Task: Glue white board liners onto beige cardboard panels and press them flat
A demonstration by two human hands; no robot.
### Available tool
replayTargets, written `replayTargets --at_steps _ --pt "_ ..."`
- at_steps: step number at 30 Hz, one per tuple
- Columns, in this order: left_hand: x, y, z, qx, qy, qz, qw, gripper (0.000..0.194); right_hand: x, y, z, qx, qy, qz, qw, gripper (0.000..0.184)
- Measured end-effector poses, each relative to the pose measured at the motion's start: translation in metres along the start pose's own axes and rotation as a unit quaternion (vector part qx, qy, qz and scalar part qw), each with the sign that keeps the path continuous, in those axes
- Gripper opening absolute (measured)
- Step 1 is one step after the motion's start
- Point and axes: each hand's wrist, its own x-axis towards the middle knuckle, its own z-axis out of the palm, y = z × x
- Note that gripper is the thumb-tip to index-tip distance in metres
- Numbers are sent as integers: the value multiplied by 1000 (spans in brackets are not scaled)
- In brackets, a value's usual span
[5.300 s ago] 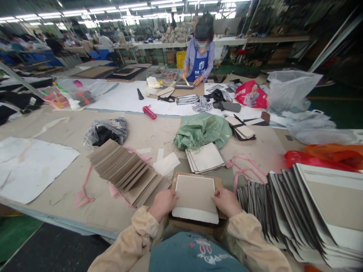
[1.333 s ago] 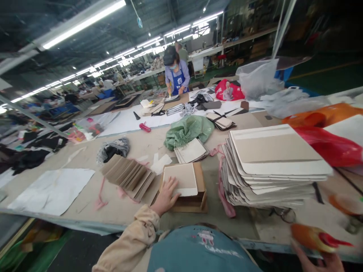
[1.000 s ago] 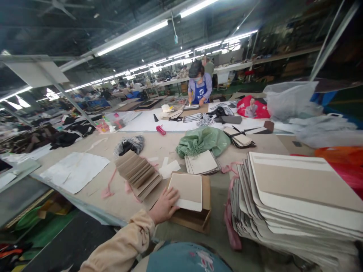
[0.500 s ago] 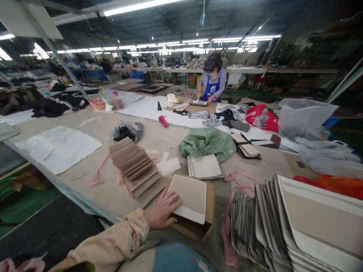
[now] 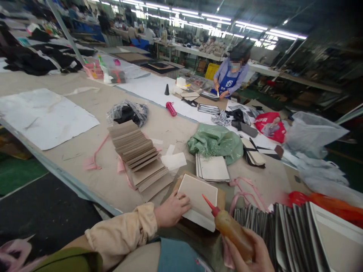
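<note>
My left hand [image 5: 172,208] lies on the left edge of a beige board with a white border [image 5: 198,192], its fingers resting flat over the edge. The board sits on top of a brown cardboard box [image 5: 222,194], tilted a little towards me. My right hand [image 5: 252,249] is wrapped round a glue bottle [image 5: 235,230], a squeeze bottle of amber liquid with a red pointed nozzle. The nozzle points up and left, and its tip appears over the right part of the board; whether it touches cannot be told.
Brown cardboard pieces [image 5: 136,147] lie fanned out at the left. Grey-edged panels [image 5: 295,234] stand stacked at the right. Beyond the box are pale boards [image 5: 212,168] and a green plastic bag [image 5: 217,141]. A co-worker [image 5: 231,75] works across the table.
My right hand has come into view from the lower right with the glue bottle. My left hand stays on the board. The view has tilted and shifted.
</note>
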Motion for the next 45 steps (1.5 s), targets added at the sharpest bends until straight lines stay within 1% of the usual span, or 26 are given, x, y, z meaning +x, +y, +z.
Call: replayTargets --at_steps 2,4,8,11,14,18,24,30,35,40,45 --pt "-1 -2 1 -12 12 5 1000 47 17 -17 20 -12 -31 -39 999 43" --pt "-2 -4 3 -23 26 10 999 44 31 -27 39 -24 -38 -66 997 41" --pt "-3 -8 7 -36 45 21 998 44 48 -32 66 -41 -60 -119 990 39" --pt "-3 -10 10 -37 58 24 997 42 54 -36 77 -61 -73 -144 985 38" --pt "-3 -11 11 -29 64 24 997 40 56 -40 84 -81 -80 -144 983 38" --pt "-2 -10 11 -27 52 21 998 40 57 -42 88 -93 -88 -141 982 38" --pt "-2 -9 11 -31 48 15 998 39 56 -41 91 -116 -102 -142 978 37" --pt "-2 -7 10 -31 34 9 999 45 53 -40 87 -126 -86 -129 980 34" --pt "-1 -4 8 -21 11 0 1000 45 42 -29 72 -128 -64 -93 985 33" --pt "1 -3 10 -27 8 -8 1000 44 30 -13 53 -152 -33 -29 987 34" --pt "2 -4 11 -29 -1 -7 1000 49 20 3 34 -176 -3 16 984 37"
